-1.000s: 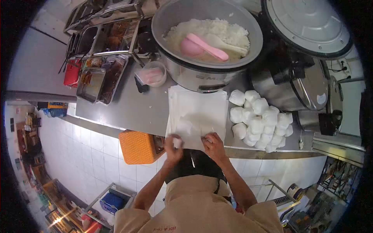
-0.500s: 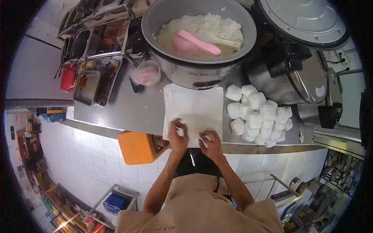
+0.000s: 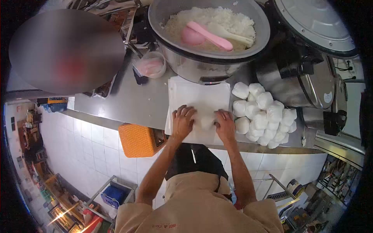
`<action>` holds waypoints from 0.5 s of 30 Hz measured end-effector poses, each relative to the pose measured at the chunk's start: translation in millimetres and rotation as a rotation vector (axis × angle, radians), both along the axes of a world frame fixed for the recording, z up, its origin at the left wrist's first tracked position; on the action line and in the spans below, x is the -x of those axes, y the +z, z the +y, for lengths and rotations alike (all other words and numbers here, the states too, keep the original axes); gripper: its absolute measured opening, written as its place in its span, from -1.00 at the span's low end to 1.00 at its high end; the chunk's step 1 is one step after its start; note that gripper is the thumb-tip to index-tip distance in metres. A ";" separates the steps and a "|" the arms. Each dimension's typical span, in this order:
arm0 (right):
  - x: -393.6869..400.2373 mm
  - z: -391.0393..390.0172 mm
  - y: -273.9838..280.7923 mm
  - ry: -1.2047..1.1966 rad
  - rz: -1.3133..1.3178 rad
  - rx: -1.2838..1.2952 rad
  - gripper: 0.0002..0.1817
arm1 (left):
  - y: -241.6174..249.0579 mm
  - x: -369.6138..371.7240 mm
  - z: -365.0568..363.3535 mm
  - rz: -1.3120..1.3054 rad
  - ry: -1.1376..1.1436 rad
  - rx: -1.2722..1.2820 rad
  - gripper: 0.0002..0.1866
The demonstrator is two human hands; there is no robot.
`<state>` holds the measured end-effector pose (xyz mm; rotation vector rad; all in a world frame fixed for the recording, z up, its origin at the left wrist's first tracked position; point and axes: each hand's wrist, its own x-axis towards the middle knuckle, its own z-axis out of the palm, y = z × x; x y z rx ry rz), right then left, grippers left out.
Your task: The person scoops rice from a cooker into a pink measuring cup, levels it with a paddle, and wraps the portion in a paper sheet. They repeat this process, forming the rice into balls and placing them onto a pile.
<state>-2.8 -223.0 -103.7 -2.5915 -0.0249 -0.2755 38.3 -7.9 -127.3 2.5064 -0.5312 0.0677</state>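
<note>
White paper sheets [image 3: 198,91] lie stacked on the metal counter, below the rice cooker. A pale, rounded lump [image 3: 205,121] sits on the top sheet, its outline soft against the white. My left hand [image 3: 183,121] rests on the paper to the left of the lump, fingers spread and slightly bent. On the other side my right hand [image 3: 224,123] has its fingers apart at the paper's right edge. Beside that hand is a pile of rounded white bundles [image 3: 266,112].
Cooked rice fills the rice cooker [image 3: 210,54], with a pink scoop [image 3: 210,37] and a white paddle [image 3: 233,35] in it. A clear tub [image 3: 150,65] stands left of it. An orange stool [image 3: 136,140] is below the counter's edge. A blurred oval hides the upper left.
Both hands have moved up the paper and apart, their fingers now more stretched out. The pale lump shows between them. The view has shifted slightly, and a blurred oval covers the upper left.
</note>
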 end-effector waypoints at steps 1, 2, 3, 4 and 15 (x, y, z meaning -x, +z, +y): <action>4.9 -12.6 -26.7 0.057 0.058 -0.030 -0.64 | -17.1 -2.4 7.8 0.031 -0.053 0.021 -0.60; 7.3 -20.3 -46.3 0.115 0.111 -0.061 -0.66 | -29.8 -6.4 15.5 0.058 -0.105 0.041 -0.69; 9.9 -21.2 -53.3 0.132 0.092 -0.064 -0.68 | -32.3 -9.5 19.1 0.087 -0.157 0.061 -0.77; 17.2 -21.8 -59.7 0.148 0.077 -0.067 -0.70 | -35.0 -7.0 19.4 0.035 -0.155 0.042 -0.88; 32.8 -20.0 -20.7 0.266 0.113 -0.144 -0.52 | -8.9 2.6 43.9 0.102 -0.418 -0.040 -0.53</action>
